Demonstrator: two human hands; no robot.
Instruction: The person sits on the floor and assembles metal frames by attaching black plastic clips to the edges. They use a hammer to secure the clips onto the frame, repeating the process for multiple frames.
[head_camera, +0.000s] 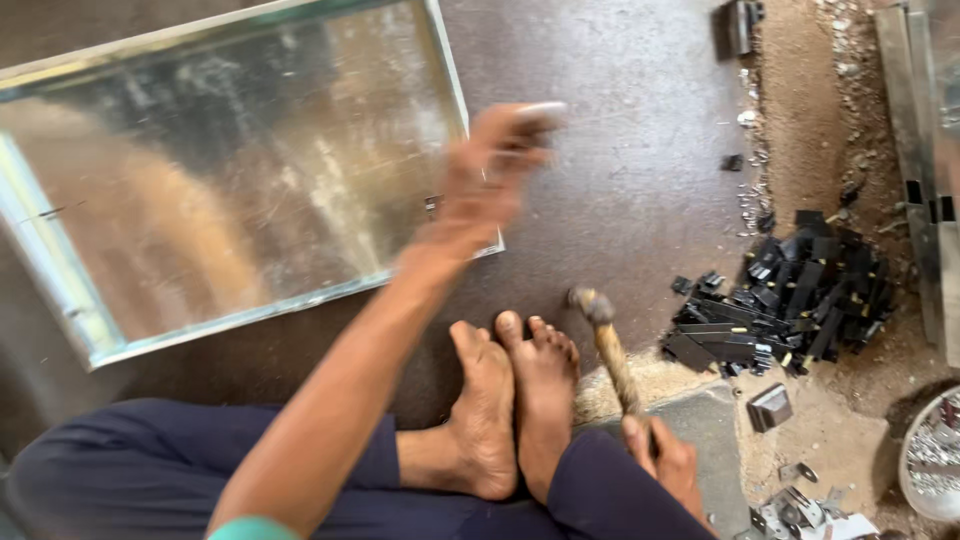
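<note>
My left hand (490, 175) is stretched out over the near right corner of the one big shiny sheet-metal tray (200, 170), which lies flat on the dark floor (620, 130) ahead of me. The hand is blurred; its fingers look curled around something pale at the tips, but I cannot tell what it is or how firmly I grip it. My right hand (665, 460) is clenched around the wooden handle of a single hammer (610, 345), whose small head points up and away from me, just beside my two bare feet (515, 400), which are pressed together sole to sole. To the right of the hammer lies one heap of black metal strips (790, 300), too many and too tangled to count. A small bent metal bracket (770, 405) sits near my right hand.
</note>
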